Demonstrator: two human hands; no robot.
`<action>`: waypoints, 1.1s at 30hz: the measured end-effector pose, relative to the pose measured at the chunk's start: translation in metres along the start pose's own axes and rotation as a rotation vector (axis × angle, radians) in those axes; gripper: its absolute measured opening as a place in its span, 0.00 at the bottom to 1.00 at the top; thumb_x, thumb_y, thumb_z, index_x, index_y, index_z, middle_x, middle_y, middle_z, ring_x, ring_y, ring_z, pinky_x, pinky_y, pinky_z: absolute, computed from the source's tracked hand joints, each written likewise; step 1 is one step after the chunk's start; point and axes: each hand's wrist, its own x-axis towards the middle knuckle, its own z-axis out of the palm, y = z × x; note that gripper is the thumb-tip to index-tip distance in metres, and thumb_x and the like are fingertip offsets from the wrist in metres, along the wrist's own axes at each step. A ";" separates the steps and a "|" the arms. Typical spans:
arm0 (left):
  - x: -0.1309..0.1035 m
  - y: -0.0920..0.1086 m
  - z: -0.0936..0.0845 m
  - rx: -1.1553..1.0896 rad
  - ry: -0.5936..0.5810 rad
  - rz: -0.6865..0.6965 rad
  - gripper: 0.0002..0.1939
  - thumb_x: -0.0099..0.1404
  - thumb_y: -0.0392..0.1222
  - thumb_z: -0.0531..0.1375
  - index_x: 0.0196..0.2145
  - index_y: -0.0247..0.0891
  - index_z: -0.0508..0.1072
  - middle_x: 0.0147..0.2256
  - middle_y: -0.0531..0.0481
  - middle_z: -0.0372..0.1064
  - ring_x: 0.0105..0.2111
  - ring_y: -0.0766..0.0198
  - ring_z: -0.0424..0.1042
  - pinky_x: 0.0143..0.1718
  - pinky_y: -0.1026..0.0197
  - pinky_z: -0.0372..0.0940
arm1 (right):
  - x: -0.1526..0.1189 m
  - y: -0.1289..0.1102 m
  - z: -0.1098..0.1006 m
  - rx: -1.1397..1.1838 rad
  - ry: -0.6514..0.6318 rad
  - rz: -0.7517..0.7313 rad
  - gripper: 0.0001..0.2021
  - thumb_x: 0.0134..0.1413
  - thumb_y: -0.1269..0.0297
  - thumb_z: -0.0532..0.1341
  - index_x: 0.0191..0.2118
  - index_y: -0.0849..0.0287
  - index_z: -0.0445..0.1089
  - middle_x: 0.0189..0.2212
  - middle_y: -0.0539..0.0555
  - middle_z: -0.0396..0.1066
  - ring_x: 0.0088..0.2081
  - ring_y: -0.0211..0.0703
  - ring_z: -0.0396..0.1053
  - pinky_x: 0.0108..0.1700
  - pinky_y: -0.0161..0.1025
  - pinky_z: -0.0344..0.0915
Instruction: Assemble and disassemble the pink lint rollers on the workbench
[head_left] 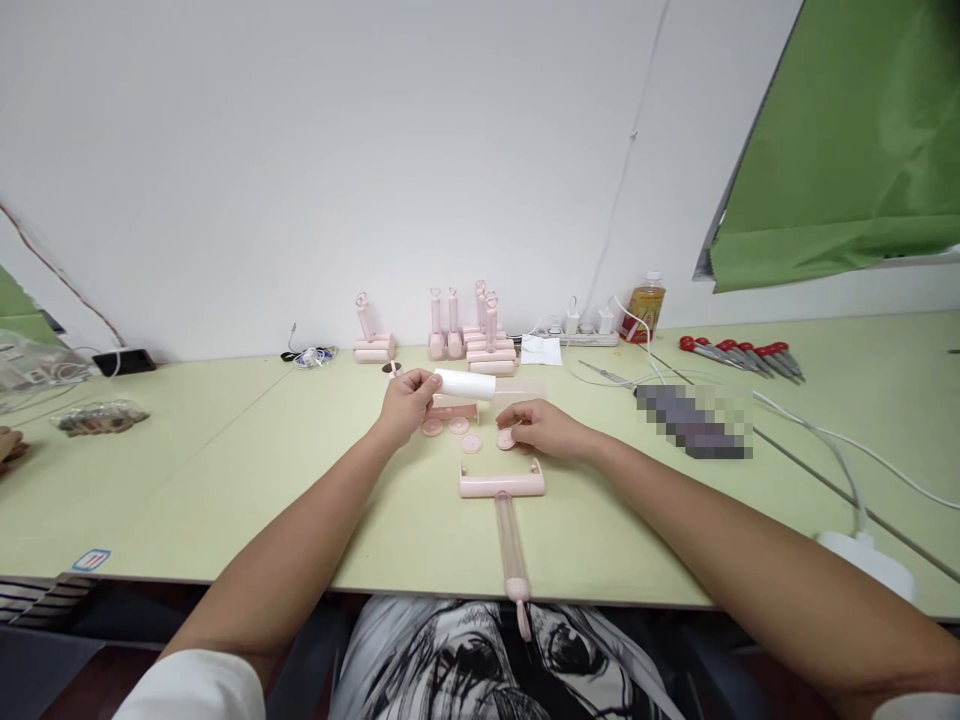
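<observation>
Left hand [407, 408] is pinched on a white roll [466, 385], not yet fitted, at eleven o'clock from a pink holder [501, 487], while a loose disc [504, 441] is touched by the right hand [551, 430], grip unclear.

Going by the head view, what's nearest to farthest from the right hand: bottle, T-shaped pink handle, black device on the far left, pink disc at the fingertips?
1. Pink disc, at the right hand's fingertips.
2. T-shaped pink handle, toward the body.
3. Bottle, back right, near the wall.
4. Black device, far left.
</observation>
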 end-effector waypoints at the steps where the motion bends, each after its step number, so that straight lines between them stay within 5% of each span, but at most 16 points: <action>1: 0.000 0.000 0.000 -0.005 0.005 0.004 0.13 0.56 0.49 0.62 0.25 0.36 0.67 0.14 0.60 0.56 0.14 0.74 0.54 0.16 0.68 0.51 | -0.001 -0.001 -0.001 -0.103 0.002 -0.031 0.14 0.44 0.69 0.64 0.40 0.61 0.74 0.35 0.54 0.74 0.29 0.38 0.69 0.30 0.36 0.67; 8: -0.001 0.001 0.001 -0.032 0.015 0.022 0.14 0.56 0.49 0.62 0.24 0.36 0.66 0.13 0.60 0.56 0.13 0.74 0.53 0.16 0.68 0.50 | -0.013 -0.013 0.000 -0.454 0.028 -0.302 0.17 0.53 0.64 0.59 0.48 0.57 0.74 0.47 0.56 0.73 0.46 0.50 0.69 0.47 0.43 0.64; 13: -0.001 0.000 0.002 -0.037 0.024 0.024 0.14 0.56 0.49 0.62 0.24 0.36 0.66 0.14 0.60 0.56 0.13 0.74 0.53 0.16 0.68 0.50 | -0.022 -0.028 0.022 -0.548 -0.185 -0.522 0.18 0.62 0.57 0.53 0.52 0.55 0.71 0.49 0.56 0.72 0.52 0.52 0.64 0.54 0.47 0.59; 18: -0.001 0.000 0.002 -0.023 0.023 0.033 0.14 0.56 0.49 0.62 0.24 0.36 0.66 0.14 0.60 0.56 0.14 0.74 0.54 0.16 0.69 0.50 | -0.021 -0.031 0.027 -0.651 -0.231 -0.435 0.20 0.64 0.57 0.49 0.54 0.55 0.70 0.49 0.56 0.73 0.49 0.53 0.65 0.51 0.48 0.61; 28: -0.005 0.003 0.006 -0.014 -0.018 0.015 0.15 0.56 0.49 0.63 0.24 0.35 0.67 0.14 0.59 0.57 0.14 0.74 0.55 0.16 0.69 0.52 | -0.014 -0.017 -0.004 -0.589 -0.101 -0.269 0.16 0.60 0.62 0.52 0.46 0.57 0.75 0.47 0.56 0.75 0.47 0.51 0.70 0.48 0.44 0.64; 33: -0.009 0.005 0.007 -0.106 -0.077 -0.033 0.18 0.54 0.53 0.64 0.26 0.36 0.66 0.13 0.59 0.59 0.12 0.73 0.55 0.13 0.69 0.50 | -0.009 -0.014 -0.012 -0.395 0.191 -0.243 0.14 0.56 0.62 0.56 0.45 0.58 0.74 0.35 0.55 0.75 0.36 0.46 0.71 0.39 0.42 0.66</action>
